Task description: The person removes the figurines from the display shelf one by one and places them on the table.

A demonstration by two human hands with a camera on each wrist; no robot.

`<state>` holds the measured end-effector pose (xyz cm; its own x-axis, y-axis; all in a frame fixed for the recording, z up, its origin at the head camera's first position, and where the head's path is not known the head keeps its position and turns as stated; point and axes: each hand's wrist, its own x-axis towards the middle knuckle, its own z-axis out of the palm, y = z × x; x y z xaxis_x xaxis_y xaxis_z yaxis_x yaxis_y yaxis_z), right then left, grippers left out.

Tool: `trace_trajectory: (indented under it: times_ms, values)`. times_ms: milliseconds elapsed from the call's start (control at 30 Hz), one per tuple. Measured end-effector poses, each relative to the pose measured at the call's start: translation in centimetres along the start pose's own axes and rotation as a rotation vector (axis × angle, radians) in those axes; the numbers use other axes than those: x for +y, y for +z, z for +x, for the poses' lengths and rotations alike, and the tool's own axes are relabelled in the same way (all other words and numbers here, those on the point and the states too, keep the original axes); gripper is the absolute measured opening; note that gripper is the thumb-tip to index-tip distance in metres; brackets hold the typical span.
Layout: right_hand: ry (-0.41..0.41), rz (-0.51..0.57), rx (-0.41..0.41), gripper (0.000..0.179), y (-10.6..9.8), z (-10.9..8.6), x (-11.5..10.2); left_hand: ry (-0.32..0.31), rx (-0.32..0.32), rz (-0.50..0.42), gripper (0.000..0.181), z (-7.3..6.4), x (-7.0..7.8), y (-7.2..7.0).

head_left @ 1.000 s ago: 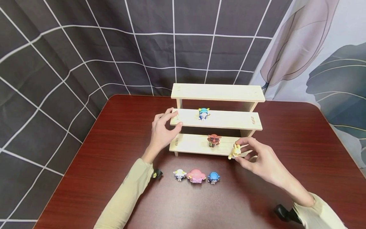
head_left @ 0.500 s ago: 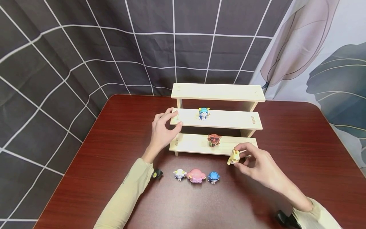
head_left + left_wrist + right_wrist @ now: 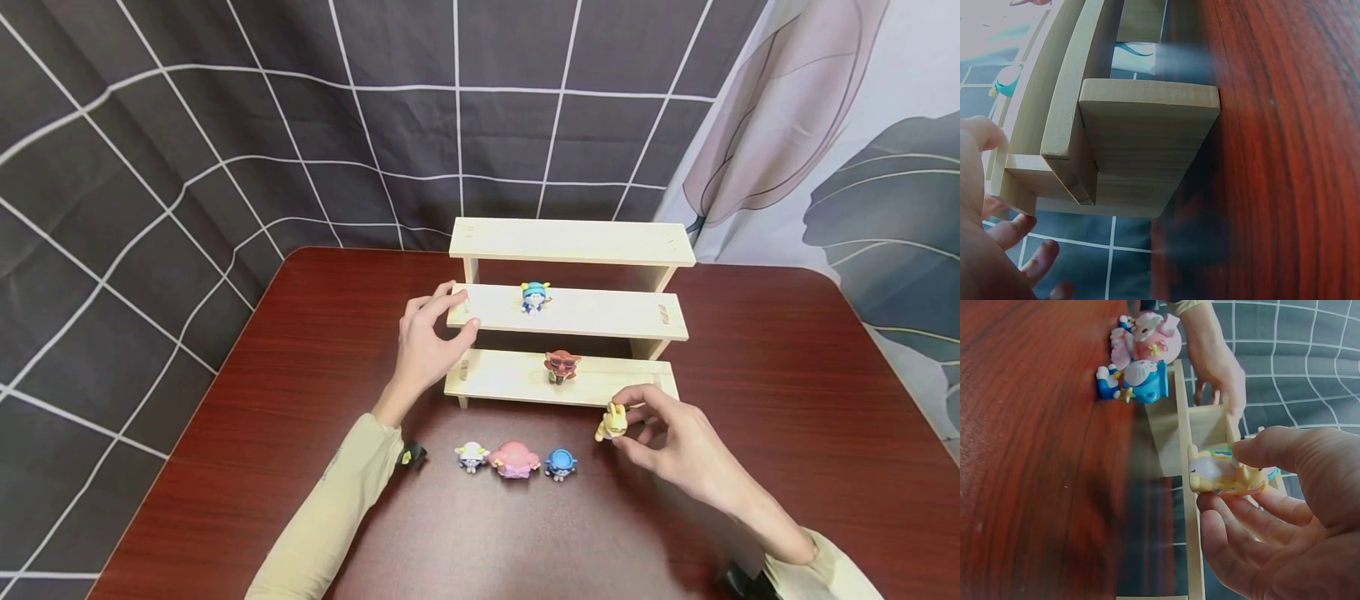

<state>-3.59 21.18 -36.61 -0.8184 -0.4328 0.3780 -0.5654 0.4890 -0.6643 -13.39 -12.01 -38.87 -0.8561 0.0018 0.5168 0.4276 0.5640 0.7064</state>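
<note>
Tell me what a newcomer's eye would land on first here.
Probably the pale three-step wooden shelf on the red table, the left hand holding its left end. Then the yellow figurine in the right hand, and the pink figurine, middle of three before the shelf.

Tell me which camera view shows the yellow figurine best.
The right wrist view: the yellow figurine looks largest there, pinched in the right hand, its pale belly visible. The head view shows it much smaller, ears up. The left wrist view doesn't show it.
</note>
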Motion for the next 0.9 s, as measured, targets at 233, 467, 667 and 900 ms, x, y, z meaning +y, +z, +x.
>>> trace_trajectory:
  times_ms: [233, 467, 667, 900]
  values:
    - [0.010, 0.012, -0.014, 0.049, 0.5, -0.4, 0.1, 0.008, 0.001, -0.002, 0.043, 0.0, -0.1, 0.0]
    - [0.013, 0.020, -0.025, 0.048, 1.1, -1.0, 0.3, 0.005, 0.003, 0.000, 0.043, 0.0, -0.1, 0.0]
    - [0.011, 0.036, -0.031, 0.050, 1.7, -1.7, 0.5, 0.007, 0.004, -0.003, 0.044, 0.0, -0.2, 0.1]
    - [0.048, 0.063, -0.053, 0.049, 2.3, -2.3, 0.6, -0.003, 0.000, -0.003, 0.042, 0.0, -0.2, 0.0]
